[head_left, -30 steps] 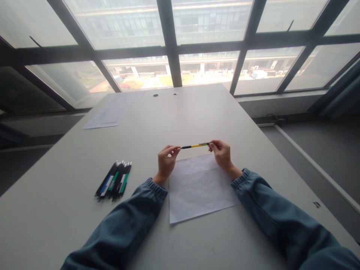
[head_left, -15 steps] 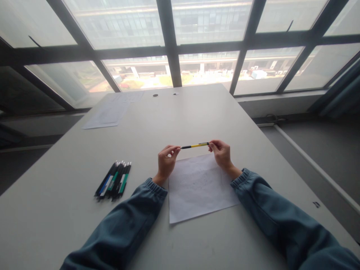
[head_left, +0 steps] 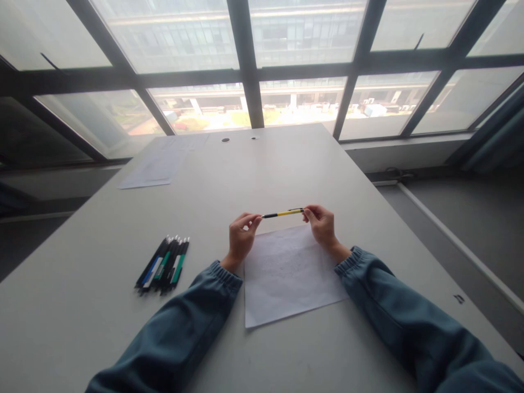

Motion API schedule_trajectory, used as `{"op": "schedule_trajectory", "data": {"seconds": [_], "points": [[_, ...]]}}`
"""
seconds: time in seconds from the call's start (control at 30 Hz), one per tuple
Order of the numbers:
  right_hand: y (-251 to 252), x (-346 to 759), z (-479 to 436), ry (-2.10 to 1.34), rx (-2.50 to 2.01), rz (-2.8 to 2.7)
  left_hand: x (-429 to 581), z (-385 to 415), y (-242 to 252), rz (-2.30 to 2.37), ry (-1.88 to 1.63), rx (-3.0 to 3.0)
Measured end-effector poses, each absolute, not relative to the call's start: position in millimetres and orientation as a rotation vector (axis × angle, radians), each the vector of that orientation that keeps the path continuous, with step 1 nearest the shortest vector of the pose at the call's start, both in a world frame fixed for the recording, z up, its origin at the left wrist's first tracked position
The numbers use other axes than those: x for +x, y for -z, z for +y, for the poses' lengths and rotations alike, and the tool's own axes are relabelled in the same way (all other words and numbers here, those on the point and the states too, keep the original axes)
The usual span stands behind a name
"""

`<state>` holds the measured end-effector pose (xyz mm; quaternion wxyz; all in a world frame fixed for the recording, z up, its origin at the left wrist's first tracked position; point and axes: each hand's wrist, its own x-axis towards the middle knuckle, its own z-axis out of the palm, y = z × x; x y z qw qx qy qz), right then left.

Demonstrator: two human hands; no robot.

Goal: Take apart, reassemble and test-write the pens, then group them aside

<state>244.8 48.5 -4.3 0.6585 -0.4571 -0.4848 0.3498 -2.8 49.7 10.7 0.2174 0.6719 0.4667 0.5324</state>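
A yellow and black pen (head_left: 283, 213) with a clip spans the gap between my two hands, held nearly level above the far edge of a paper sheet. My left hand (head_left: 242, 236) pinches its black tip end between thumb and fingers. At the opposite end, my right hand (head_left: 321, 225) pinches the clip end. The white sheet (head_left: 292, 278) lies on the table below and between my forearms, with faint marks on it. To the left of my left hand lies a row of several pens (head_left: 162, 266) with black, green, blue and white parts.
More paper sheets (head_left: 151, 162) lie at the table's far left. Two round holes, one a cable hole (head_left: 225, 140), sit near the far edge. A small dark mark (head_left: 459, 299) is by the right edge. Windows (head_left: 303, 98) stand beyond the white table (head_left: 262, 169).
Both hands keep their pinch on the pen, which stays in almost the same place. The view has shifted very slightly.
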Motion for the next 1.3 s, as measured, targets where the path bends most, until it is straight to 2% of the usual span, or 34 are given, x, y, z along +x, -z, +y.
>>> {"op": "schedule_trajectory", "data": {"seconds": [1.3], "points": [[3.4, 246.7, 47.5, -0.753, -1.042, -1.133, -2.2, 50.5, -9.7, 1.274, -1.46, 1.85]]}}
